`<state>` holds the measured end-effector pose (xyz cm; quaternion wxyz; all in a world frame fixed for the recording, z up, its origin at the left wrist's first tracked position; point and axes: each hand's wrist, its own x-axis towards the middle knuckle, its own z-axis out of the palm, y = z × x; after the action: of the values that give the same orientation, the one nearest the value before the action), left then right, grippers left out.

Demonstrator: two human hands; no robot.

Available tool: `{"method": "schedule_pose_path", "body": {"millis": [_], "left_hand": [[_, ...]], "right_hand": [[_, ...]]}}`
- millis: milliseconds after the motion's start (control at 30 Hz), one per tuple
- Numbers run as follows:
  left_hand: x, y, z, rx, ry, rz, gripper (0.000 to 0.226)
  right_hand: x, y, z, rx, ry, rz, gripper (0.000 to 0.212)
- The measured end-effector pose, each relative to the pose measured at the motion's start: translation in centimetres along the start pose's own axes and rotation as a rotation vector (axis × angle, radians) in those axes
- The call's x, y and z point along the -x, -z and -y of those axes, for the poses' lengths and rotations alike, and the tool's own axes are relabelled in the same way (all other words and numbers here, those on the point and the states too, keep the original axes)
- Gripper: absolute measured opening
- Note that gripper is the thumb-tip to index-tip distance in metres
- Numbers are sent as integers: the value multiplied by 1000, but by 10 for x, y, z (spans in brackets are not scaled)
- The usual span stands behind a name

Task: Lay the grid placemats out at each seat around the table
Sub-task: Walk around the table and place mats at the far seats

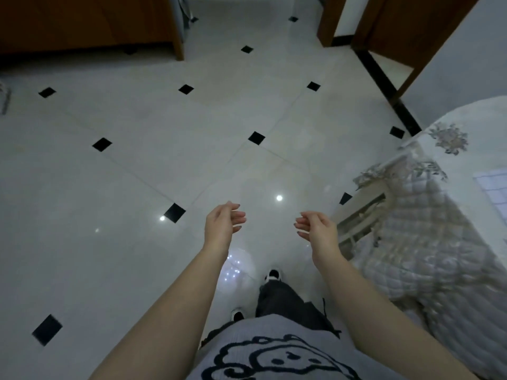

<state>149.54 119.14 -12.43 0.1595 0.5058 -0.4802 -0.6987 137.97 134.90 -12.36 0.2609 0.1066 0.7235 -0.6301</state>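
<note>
both hands, left hand [223, 223] and right hand [318, 226], fingers loosely curled, empty, above tiled floor [137, 174]

**1 head-worn camera, looking steeply down**

A single wide-angle view from the person's head, facing forward and down. The person's own torso fills the bottom edge, very near the lens, with both forearms reaching away into the middle of the frame. Beyond them lies the tiled floor [170, 138], farther off. The worktop [466, 127] enters only at the right edge, curved by the lens. Wooden furniture [82, 23] lines the top, the most distant part.
</note>
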Motion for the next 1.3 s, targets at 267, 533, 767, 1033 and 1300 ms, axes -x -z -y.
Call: {"method": "schedule_pose_path", "body": {"millis": [267, 533, 767, 1033, 1300], "left_hand": [[-105, -72, -53, -88, -2, 112, 28], [-209, -176, -139, -169, -28, 193, 27], [-266, -256, -199, -193, -41, 265, 24], [-350, -337, -246, -286, -1, 369, 31], [-456, -445, -314, -424, -30, 583, 31]], "right_hand": [[-102, -32, 39, -43, -34, -85, 17], [-225, -55, 125, -114, -44, -114, 16], [-311, -57, 198, -179, -10, -190, 18], [-396, -69, 243, -236, -39, -299, 16], [-501, -77, 304, -348, -34, -495, 16]]}}
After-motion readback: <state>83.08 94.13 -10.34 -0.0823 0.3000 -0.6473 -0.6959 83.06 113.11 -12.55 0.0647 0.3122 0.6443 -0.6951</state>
